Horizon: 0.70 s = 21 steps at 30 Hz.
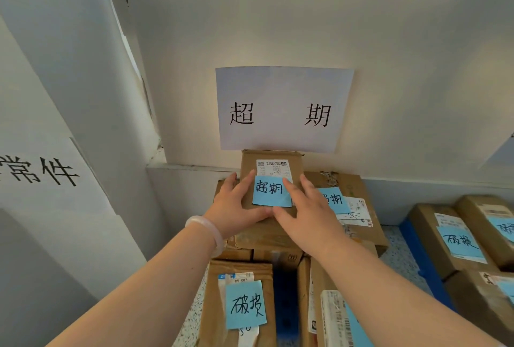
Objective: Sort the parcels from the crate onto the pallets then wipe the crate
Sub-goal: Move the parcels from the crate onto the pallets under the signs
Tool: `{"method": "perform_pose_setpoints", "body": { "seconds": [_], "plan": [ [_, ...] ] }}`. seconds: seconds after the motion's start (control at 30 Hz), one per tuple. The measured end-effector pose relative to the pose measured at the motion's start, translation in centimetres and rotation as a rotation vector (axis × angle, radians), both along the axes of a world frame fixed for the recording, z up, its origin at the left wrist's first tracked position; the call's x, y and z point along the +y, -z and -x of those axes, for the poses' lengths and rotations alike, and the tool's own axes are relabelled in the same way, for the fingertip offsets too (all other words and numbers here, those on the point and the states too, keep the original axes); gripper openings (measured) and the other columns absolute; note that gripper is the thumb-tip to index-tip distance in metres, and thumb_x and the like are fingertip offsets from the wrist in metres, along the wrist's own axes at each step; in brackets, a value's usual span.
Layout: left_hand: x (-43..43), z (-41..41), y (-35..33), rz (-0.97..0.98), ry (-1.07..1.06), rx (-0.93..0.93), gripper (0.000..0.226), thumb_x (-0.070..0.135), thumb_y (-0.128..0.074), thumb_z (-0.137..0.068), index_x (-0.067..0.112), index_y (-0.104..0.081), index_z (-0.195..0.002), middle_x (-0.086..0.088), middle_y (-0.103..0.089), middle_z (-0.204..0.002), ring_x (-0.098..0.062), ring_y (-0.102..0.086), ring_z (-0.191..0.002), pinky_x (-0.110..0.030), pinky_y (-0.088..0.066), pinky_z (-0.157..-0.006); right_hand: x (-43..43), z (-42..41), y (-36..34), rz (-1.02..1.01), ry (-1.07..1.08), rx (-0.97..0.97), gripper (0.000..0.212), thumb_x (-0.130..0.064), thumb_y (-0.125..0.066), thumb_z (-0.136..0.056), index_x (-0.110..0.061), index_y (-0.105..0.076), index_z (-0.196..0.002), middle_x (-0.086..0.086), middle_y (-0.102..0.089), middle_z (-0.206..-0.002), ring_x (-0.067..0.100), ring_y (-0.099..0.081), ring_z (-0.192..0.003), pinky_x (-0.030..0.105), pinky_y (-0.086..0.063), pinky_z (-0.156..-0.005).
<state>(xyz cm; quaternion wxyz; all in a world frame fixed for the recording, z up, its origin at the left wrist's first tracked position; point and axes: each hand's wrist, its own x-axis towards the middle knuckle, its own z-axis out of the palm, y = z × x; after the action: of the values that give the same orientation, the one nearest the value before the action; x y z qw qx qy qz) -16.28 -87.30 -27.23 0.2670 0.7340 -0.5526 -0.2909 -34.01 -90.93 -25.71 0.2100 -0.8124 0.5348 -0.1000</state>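
Both hands are pressed flat, fingers extended, against 1 small parcel (pixel 250 163): left hand (pixel 236 205) at its left edge, right hand (pixel 306 213) at its right. Below the wall sign (pixel 283 109), the parcel is seated atop stacked larger parcels (pixel 353 182). 1 blue note (pixel 271 191) is affixed on top.

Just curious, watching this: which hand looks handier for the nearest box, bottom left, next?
Probably the left hand: that box lies close beside its forearm; the right hand and arm sit farther right. Both rest on the top parcel.
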Motion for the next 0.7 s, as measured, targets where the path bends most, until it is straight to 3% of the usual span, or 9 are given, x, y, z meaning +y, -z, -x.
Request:
{"method": "perform_pose_setpoints", "body": {
  "seconds": [0.23,0.4,0.53,0.7],
  "plan": [
    [1.5,1.1,-1.5,0.086,-0.022,-0.119,0.089,0.051,-0.066,-0.086,0.044,-0.008,-0.153,0.006,-0.001,-0.164,-0.026,-0.004,-0.150,-0.047,-0.017,-0.119,1.6,1.3,-1.0,0.084,-0.071,0.052,0.081,-0.062,-0.050,-0.090,-0.043,-0.005,-0.154,-0.010,0.007,-0.164,0.017,0.005,-0.151,0.045,-0.005,-0.121],
    [4.1,3.9,-3.2,0.186,0.005,-0.305,0.091,0.058,-0.063,-0.085,0.047,-0.003,-0.152,0.006,-0.002,-0.163,-0.026,-0.005,-0.150,-0.050,-0.015,-0.121,4.7,3.7,-1.8,0.180,-0.100,0.049,0.090,-0.062,-0.057,-0.086,-0.042,-0.002,-0.154,-0.008,0.008,-0.164,0.016,0.009,-0.151,0.043,-0.004,-0.121],
    [7.2,8.0,-4.5,0.219,0.070,-0.476,0.091,0.062,-0.059,-0.085,0.047,0.001,-0.152,0.005,0.004,-0.164,-0.023,-0.001,-0.150,-0.047,-0.009,-0.122,8.0,7.1,-2.5,0.267,-0.085,0.059,0.094,-0.067,-0.057,-0.084,-0.043,0.002,-0.153,-0.006,0.009,-0.164,0.018,0.010,-0.151,0.042,-0.002,-0.120],
    [10.3,15.3,-5.9,0.286,0.133,-0.521,0.090,0.064,-0.058,-0.085,0.048,0.001,-0.151,0.006,0.002,-0.164,-0.020,-0.001,-0.150,-0.048,-0.006,-0.122,12.0,13.4,-3.3,0.323,-0.019,0.063,0.094,-0.068,-0.056,-0.084,-0.041,0.000,-0.154,-0.004,0.007,-0.165,0.018,0.011,-0.151,0.041,0.004,-0.119]
  ]
}}
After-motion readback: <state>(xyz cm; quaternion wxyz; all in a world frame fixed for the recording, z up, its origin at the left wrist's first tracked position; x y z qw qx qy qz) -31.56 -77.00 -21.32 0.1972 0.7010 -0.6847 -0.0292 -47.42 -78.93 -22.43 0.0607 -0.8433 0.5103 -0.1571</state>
